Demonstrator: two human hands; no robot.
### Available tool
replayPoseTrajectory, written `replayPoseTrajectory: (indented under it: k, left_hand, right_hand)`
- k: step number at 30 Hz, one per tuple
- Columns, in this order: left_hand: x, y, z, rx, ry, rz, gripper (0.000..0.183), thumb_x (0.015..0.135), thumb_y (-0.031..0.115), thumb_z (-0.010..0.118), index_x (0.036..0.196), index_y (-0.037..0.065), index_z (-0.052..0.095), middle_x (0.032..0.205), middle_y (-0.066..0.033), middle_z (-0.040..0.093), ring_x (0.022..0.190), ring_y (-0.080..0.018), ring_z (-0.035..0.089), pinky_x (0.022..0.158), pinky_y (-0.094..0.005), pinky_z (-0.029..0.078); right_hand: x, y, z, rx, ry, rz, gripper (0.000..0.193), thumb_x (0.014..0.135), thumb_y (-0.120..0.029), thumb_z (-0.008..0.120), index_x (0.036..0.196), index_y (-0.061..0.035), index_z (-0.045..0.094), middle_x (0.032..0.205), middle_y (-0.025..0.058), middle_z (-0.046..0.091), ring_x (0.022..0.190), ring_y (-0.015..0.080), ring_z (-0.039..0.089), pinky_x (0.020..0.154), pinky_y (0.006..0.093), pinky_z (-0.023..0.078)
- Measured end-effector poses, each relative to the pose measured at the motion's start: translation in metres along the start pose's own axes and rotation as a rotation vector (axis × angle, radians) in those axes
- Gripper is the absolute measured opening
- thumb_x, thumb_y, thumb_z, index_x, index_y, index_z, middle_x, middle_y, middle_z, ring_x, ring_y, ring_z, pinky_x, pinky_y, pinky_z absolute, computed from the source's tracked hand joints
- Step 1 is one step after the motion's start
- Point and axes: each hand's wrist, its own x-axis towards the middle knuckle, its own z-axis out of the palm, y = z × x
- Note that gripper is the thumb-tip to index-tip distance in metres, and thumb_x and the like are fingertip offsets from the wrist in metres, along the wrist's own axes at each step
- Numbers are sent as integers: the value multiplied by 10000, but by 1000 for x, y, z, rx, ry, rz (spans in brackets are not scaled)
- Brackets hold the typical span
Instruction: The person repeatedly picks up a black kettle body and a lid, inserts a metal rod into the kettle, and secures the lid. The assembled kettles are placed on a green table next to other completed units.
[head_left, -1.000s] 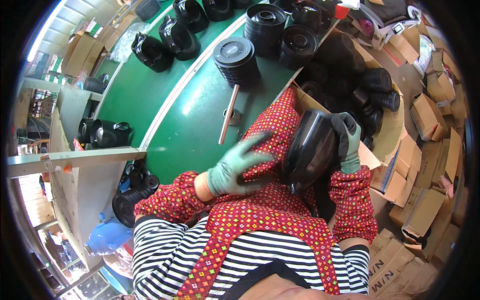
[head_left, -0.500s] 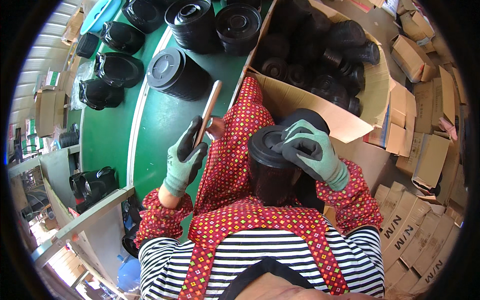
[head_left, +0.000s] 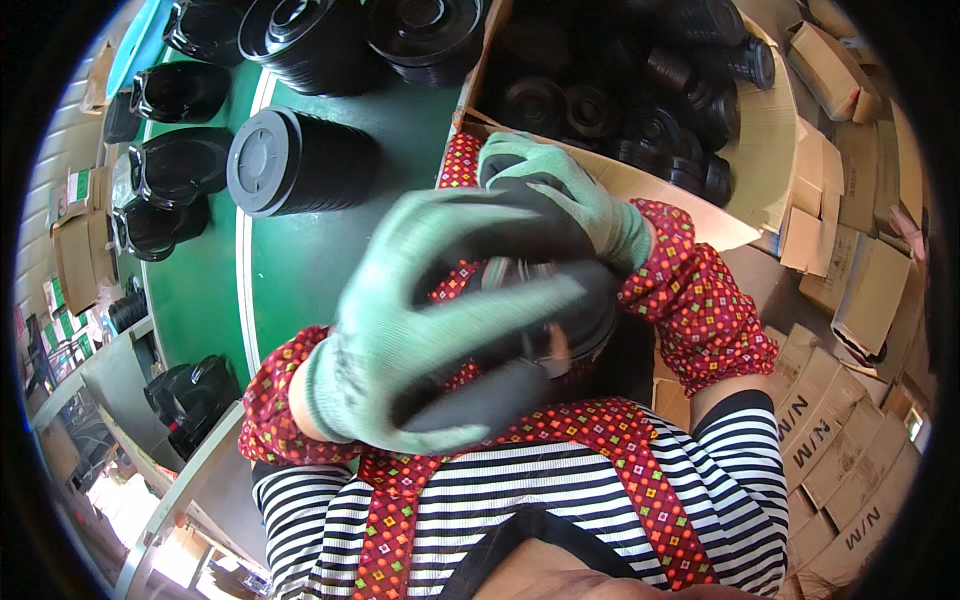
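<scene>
Beside green tabletop point(head_left: 295, 270), left grip point(head_left: 385, 320) splays wide; right grip point(head_left: 585, 195) clasps black container point(head_left: 598, 300).

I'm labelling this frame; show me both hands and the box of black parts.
Left hand point(head_left: 390, 315), head view: glove's green back.
Right hand point(head_left: 590, 200), head view: glove's green back.
Box point(head_left: 773, 150), head view: inner cardboard wall.

Hands point(head_left: 395, 320) gloved green-black; vessel point(head_left: 598, 308) black; apron point(head_left: 632, 455) red, multicoloured motifs; shirt point(head_left: 490, 490) striped black-white; table point(head_left: 300, 265) green.
</scene>
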Motion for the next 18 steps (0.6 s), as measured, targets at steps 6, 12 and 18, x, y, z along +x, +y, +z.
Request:
replayPoseTrajectory:
  k: [6, 12, 18]
  left_hand:
    - [41, 12, 76, 198, 26, 57, 551, 850, 302, 748, 1305, 6, 655, 1162, -151, 672, 1107, -333, 645, 1037, -493, 482]
    - [74, 28, 109, 649, -306, -158, 428, 874, 242, 692, 1207, -25, 664, 1044, -159, 670, 1001, -318, 659, 904, -436, 535]
    - [37, 31, 100, 273, -105, 44, 479, 794, 339, 725, 1185, 64, 729, 1037, -92, 683, 939, -267, 676, 858, -420, 552]
  right_hand:
    - [20, -5, -7, 457, -210, 128, 269, 1039, -166, 599, 1246, 5, 619, 1231, 185, 598, 1158, 339, 596, 1082, 481, 458]
    - [10, -11, 6, 496, -117, -32, 262, 1028, -149, 619, 1234, 12, 635, 1242, 196, 606, 1182, 375, 605, 1096, 535, 452]
    - [12, -20, 23, 654, -65, -204, 256, 1016, -132, 639, 1222, 20, 651, 1252, 206, 613, 1205, 410, 613, 1110, 590, 445]
